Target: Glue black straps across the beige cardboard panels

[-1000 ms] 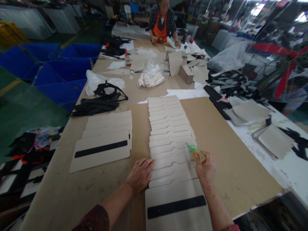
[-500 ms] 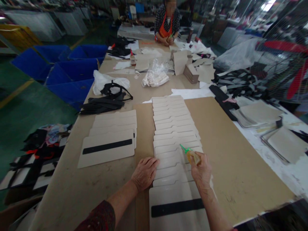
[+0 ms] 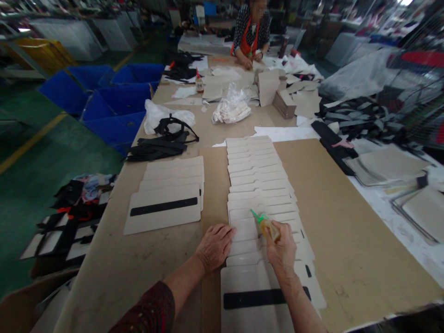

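My right hand (image 3: 282, 247) is closed around a glue bottle (image 3: 269, 230) with yellowish contents and a green nozzle. The nozzle points up and left over a long row of overlapping beige panels (image 3: 256, 201); whether its tip touches a panel I cannot tell. My left hand (image 3: 215, 245) lies flat with fingers stretched out, its fingertips on the left edge of the row. The nearest panel (image 3: 243, 282) bears a black strip (image 3: 253, 298). Left of the row, a few more beige panels (image 3: 164, 215) overlap, the front one with a black strip too.
Black straps (image 3: 157, 148) and a clear plastic bag (image 3: 231, 106) lie farther up the table. Stacks of beige sheets (image 3: 388, 164) are at the right. Blue bins (image 3: 111, 108) stand beyond the left edge. A co-worker in an orange apron (image 3: 250, 39) works at the far end.
The glue bottle in my right hand has moved left across the panel row. My left hand stays at the row's left edge. The whole view has shifted slightly.
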`<state>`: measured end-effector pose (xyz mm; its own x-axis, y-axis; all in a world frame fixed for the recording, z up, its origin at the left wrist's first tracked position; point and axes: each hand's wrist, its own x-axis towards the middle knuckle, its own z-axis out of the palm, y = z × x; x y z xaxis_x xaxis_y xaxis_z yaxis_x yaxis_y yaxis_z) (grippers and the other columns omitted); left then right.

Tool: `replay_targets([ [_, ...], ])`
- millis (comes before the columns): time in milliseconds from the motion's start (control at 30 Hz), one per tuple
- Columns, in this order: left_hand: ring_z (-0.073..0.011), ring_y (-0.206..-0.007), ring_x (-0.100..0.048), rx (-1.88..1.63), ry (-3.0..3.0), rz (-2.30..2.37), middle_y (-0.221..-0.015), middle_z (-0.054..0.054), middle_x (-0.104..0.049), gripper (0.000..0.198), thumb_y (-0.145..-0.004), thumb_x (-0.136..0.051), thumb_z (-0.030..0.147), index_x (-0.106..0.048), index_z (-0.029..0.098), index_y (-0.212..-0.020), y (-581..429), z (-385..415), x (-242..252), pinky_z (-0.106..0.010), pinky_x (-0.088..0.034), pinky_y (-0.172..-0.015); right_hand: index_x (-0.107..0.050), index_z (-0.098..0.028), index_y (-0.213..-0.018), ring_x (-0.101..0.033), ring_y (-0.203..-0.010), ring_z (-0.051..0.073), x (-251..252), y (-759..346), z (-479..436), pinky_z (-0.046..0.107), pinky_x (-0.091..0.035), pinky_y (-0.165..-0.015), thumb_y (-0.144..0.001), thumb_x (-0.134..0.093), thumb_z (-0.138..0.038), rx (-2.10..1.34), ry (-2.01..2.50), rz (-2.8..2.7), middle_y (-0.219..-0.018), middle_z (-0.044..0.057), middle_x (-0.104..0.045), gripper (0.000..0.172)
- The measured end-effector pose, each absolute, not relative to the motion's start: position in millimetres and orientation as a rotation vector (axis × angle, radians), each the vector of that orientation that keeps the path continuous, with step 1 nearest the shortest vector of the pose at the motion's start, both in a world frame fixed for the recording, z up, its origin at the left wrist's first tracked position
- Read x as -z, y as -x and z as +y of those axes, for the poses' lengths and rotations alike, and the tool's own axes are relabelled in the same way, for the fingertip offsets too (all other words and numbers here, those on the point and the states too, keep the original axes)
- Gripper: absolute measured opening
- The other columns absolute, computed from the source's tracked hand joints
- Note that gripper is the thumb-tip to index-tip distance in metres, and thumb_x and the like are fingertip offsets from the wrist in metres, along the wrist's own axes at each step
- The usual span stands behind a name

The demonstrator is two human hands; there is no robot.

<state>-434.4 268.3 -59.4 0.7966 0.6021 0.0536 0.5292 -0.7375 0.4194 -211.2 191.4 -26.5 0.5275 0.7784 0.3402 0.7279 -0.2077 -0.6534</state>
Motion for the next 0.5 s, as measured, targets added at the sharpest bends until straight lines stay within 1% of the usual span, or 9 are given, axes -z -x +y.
replay_targets([
  [267,-0.0265,-0.12,-0.046,-0.263,-2.597,0.846,-0.134,-0.007,-0.058,0.047,-0.096,-0.045,0.026,-0.045,0.024,-0.144,435.6,268.2,61.3,-0.047,-0.038,-0.1,-0.06,-0.022,-0.103,-0.061,-0.083,0.017,25.5,239.7,195.1,0.029,-0.049,-0.07,-0.095,-0.055,-0.037,-0.157,1.908,-1.291,-0.093,0.004,-0.061,0.018],
  [400,-0.0265,-0.119,-0.046,-0.268,-2.615,0.849,-0.133,-0.008,-0.058,0.046,-0.096,-0.045,0.026,-0.047,0.023,-0.142,436.2,267.8,63.8,-0.047,-0.039,-0.099,-0.06,-0.023,-0.104,-0.061,-0.085,0.018,26.4,253.0,195.0,0.03,-0.05,-0.073,-0.095,-0.053,-0.033,-0.225,1.878,-1.319,-0.093,0.004,-0.061,0.015],
  [500,-0.0265,-0.119,-0.046,-0.284,-2.622,0.845,-0.132,-0.008,-0.059,0.045,-0.096,-0.045,0.025,-0.049,0.023,-0.14,436.1,267.7,65.1,-0.047,-0.039,-0.099,-0.061,-0.023,-0.103,-0.061,-0.085,0.018,29.3,262.8,194.1,0.031,-0.05,-0.075,-0.094,-0.056,-0.033,-0.319,1.833,-1.254,-0.092,0.004,-0.061,0.015],
])
